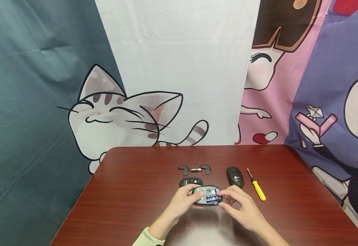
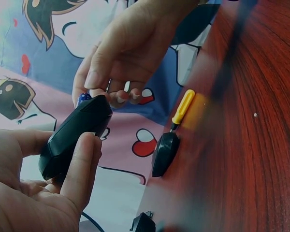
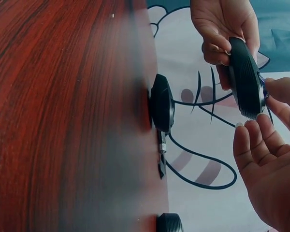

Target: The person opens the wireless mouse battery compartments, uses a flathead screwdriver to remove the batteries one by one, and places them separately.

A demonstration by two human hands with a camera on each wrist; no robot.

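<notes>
My left hand (image 1: pixel 182 201) grips a black computer mouse (image 1: pixel 201 201) above the table, underside up, fingers and thumb at its sides. In its uncovered compartment lies a blue battery (image 1: pixel 212 199). The right hand (image 1: pixel 243 208) is at the mouse's right end, thumb and index finger pinching the end of a blue battery (image 2: pixel 83 98) that sticks up past the mouse's edge in the left wrist view. From the right wrist view, the other fingers (image 3: pixel 256 140) of that hand are spread beside the mouse's end.
Behind the held mouse, a second black mouse (image 1: pixel 191 181) lies on the table (image 1: pixel 120 205). Farther back are two dark curved covers (image 1: pixel 183 169) with a small battery (image 1: pixel 195 169) between them. On the right lie another black mouse (image 1: pixel 235 177) and a yellow-handled screwdriver (image 1: pixel 259 191).
</notes>
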